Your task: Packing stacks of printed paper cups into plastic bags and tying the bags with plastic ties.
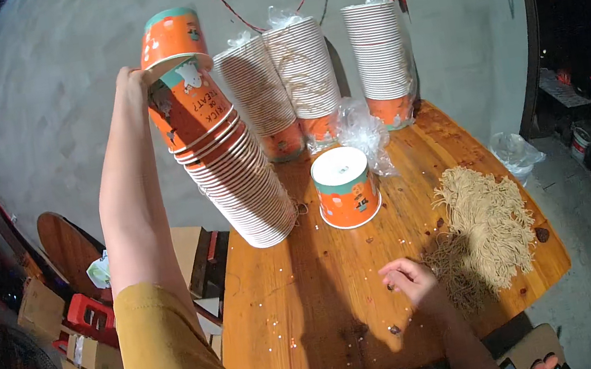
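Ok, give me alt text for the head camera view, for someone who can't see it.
The left hand lifts the top orange paper cup off a tall leaning stack of cups on a wooden table. The right hand rests beside a pile of tan strings; one upside-down cup and three more wrapped stacks stand behind.

The table [304,290] is orange-brown wood with a worn, slightly glossy finish. The stacked cups [232,171] and the single upturned cup [346,188] look like smooth printed paper. Crinkled clear plastic [362,129] glints. The noodle-like strands [489,224] look dry and matt.
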Demonstrator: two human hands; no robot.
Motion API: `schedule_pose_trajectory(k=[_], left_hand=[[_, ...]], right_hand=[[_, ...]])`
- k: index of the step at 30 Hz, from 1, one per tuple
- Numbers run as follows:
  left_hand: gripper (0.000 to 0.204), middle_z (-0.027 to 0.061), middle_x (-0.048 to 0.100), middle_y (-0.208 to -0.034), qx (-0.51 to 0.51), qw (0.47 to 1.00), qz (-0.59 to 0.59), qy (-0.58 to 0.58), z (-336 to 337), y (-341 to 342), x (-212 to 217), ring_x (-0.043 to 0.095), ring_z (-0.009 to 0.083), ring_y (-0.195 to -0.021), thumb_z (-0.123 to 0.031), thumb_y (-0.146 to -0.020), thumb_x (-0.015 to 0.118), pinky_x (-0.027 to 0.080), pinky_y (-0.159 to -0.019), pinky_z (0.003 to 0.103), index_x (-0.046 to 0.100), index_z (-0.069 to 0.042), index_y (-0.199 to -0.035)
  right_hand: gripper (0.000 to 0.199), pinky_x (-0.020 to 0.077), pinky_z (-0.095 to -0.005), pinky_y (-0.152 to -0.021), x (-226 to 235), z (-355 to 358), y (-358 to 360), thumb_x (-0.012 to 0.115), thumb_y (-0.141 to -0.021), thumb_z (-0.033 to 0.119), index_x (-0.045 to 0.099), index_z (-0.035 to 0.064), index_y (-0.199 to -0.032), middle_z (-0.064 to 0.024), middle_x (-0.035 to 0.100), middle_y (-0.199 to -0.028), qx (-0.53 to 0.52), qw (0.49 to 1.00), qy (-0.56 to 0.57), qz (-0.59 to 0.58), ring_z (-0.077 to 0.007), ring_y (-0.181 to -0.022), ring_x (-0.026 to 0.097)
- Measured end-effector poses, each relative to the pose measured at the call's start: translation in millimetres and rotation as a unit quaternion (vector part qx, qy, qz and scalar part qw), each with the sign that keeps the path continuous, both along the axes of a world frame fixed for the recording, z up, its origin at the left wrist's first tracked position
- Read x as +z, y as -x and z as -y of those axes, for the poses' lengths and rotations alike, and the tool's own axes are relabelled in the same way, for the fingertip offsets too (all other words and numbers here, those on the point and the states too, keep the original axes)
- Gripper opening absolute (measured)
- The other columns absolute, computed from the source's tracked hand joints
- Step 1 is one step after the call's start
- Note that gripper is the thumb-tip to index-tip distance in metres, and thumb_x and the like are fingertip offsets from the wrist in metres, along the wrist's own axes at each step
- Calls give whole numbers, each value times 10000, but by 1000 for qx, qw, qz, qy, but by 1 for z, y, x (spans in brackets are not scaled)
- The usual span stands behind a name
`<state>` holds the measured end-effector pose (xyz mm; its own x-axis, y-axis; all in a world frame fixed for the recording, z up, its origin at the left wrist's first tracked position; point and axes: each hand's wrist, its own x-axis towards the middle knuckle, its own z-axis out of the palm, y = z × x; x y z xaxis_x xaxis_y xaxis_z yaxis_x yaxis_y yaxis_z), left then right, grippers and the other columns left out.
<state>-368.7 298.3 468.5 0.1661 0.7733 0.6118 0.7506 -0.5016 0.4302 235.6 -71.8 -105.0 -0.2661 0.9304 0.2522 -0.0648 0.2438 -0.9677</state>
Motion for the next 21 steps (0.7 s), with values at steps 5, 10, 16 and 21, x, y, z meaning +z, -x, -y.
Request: schedule_pose_trajectory(k=[5, 10, 16, 21], left_hand=[[274, 173, 569, -1091, -4, 934, 292, 208, -54, -161, -159, 573, 197, -830, -30, -870, 442, 498, -673, 332, 508, 79, -1112], [188, 113, 591, -862, -10, 736, 625, 260, 51, -243, -143, 564, 180, -616, -12, -886, 384, 540, -572, 309, 560, 25, -940], [145, 13, 533, -597, -1, 891, 434, 132, 48, -204, -141, 405, 85, -408, -50, -851, 493, 382, -382, 212, 616, -65, -777], [88, -4, 621, -718, 84, 903, 407, 105, 38, -124, -120, 570, 86, -560, -130, -813, 630, 464, -466, 178, 642, -102, -730]], right_hand=[[183, 468, -229, -718, 18, -45, 14, 487, -942, 134, 601, 25, -1035, -22, 629, -883, -108, 988, 82, 72, -82, -831, 589], [184, 465, -232, -710, 20, -34, 9, 498, -937, 147, 607, 28, -1026, -22, 631, -871, -101, 992, 49, 61, -83, -825, 587], [183, 436, -214, -665, 21, -33, 15, 500, -943, 136, 613, 35, -1045, -14, 629, -849, -75, 995, 61, 30, -57, -746, 540], [187, 429, -213, -638, 13, -34, 21, 500, -944, 144, 616, 43, -1050, -20, 639, -868, -38, 999, 26, -2, -54, -703, 513]])
